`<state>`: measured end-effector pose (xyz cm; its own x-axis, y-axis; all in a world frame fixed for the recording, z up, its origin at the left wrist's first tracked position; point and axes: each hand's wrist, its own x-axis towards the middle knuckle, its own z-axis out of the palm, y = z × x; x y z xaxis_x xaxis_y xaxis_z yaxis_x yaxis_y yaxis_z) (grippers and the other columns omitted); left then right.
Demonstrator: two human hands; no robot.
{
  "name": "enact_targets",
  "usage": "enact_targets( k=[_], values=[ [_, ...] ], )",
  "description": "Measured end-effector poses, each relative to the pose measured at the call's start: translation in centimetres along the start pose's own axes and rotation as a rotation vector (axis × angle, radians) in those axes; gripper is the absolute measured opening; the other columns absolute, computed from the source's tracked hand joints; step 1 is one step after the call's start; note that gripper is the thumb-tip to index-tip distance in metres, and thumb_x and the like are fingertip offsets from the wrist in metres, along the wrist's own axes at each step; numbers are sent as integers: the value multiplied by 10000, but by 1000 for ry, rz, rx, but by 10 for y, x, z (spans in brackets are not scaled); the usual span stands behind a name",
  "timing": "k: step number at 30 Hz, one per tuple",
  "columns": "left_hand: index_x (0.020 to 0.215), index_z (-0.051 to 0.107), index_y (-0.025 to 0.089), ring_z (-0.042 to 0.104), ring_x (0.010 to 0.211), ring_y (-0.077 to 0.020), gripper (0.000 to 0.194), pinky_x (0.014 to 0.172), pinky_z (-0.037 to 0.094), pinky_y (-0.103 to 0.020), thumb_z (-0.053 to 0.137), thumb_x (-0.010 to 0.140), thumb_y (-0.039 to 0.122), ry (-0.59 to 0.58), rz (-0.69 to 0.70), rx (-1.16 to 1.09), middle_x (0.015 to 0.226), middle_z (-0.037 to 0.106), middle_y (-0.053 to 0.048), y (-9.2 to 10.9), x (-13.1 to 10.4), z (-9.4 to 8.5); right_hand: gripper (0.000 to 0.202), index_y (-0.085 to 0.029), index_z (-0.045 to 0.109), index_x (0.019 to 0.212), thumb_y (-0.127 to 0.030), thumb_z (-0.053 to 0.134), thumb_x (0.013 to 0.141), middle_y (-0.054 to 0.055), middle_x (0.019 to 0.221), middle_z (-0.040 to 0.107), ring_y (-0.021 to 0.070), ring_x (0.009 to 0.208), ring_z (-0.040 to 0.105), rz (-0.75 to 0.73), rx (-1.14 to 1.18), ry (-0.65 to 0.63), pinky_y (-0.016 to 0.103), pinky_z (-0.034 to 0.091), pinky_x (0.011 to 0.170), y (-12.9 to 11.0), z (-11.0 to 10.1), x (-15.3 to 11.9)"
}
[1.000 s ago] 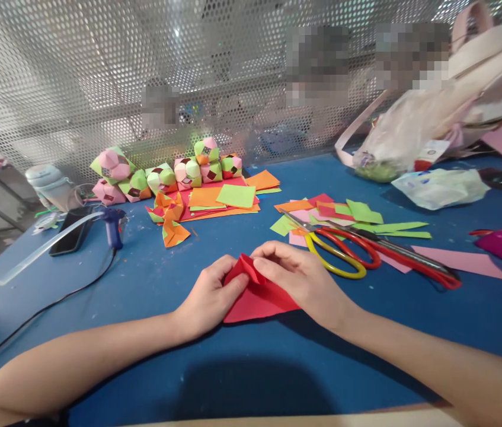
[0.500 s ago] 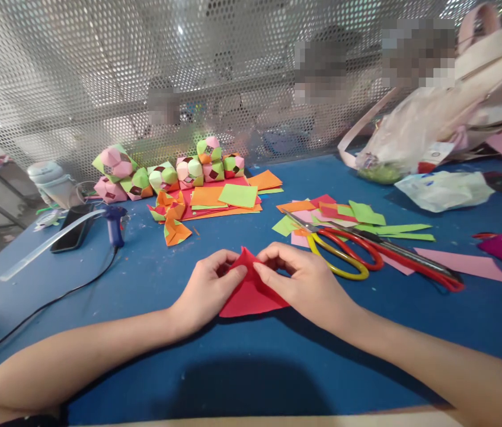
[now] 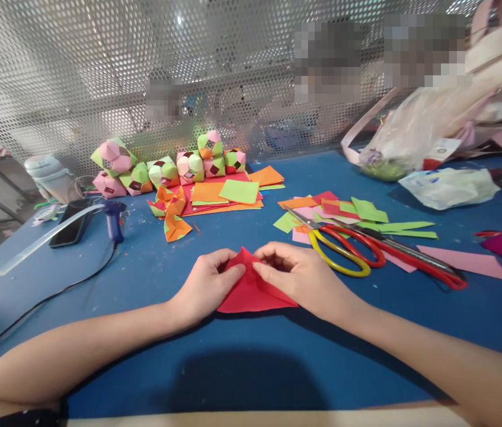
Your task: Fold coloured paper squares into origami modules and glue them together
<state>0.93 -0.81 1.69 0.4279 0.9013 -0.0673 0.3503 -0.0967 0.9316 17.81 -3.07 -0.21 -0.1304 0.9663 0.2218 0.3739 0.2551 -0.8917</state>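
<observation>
A sheet of red paper (image 3: 255, 294), folded to a point at its far end, is held just above the blue table. My left hand (image 3: 210, 283) pinches its left side near the tip between thumb and fingers. Opposite it, my right hand (image 3: 297, 276) grips the right side, thumb on top and fingers curled behind. Both thumbs come close together just below the paper's peak. The fingertips behind the paper are partly hidden. Scissors with yellow and red handles (image 3: 342, 261) lie to the right of my right hand.
Folded paper balls (image 3: 191, 167) line the back, by stacked coloured sheets (image 3: 239, 193). A glue gun (image 3: 115, 222) with a cord, a phone (image 3: 70, 222) and a bottle (image 3: 53, 178) are at left. Paper scraps (image 3: 370, 210), a plastic bag (image 3: 448, 188) and a backpack (image 3: 499, 65) are at right.
More of the red paper's lower right corner shows beside my right hand. My hands keep their pinch near the tip. The view has shifted slightly.
</observation>
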Motion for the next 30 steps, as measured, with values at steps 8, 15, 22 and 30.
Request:
enact_targets(
  k=[8, 15, 22, 30],
  values=[
    [741, 585, 149, 467, 635, -98, 149, 569, 375, -195, 490, 790, 253, -6, 26, 21, 686, 544, 23, -2, 0, 0, 101, -197, 580, 749, -279, 535, 787, -22, 643, 551, 114, 576, 492, 13, -9, 3, 242, 418, 531, -2, 0, 0],
    [749, 598, 142, 471, 636, -98, 162, 563, 368, -197, 487, 787, 254, -15, 35, 74, 687, 553, 19, -5, 2, -1, 96, -182, 558, 712, -259, 550, 770, -35, 591, 501, 94, 535, 442, -37, -58, -8, 222, 380, 493, 3, -2, 0],
    [753, 625, 141, 481, 567, -79, 134, 511, 358, -182, 551, 744, 253, -54, -98, -34, 655, 589, 20, -7, 7, -4, 64, -181, 604, 756, -172, 545, 778, -28, 644, 547, 89, 565, 479, -150, -77, -26, 212, 405, 520, 6, -2, 1],
    [782, 653, 141, 542, 572, -84, 113, 522, 386, -181, 576, 734, 209, -121, -134, -143, 688, 654, -1, -4, 6, -10, 200, -186, 660, 863, -89, 491, 815, 22, 799, 622, 106, 705, 577, -363, -105, -122, 236, 467, 637, 4, -11, 2]
  ],
)
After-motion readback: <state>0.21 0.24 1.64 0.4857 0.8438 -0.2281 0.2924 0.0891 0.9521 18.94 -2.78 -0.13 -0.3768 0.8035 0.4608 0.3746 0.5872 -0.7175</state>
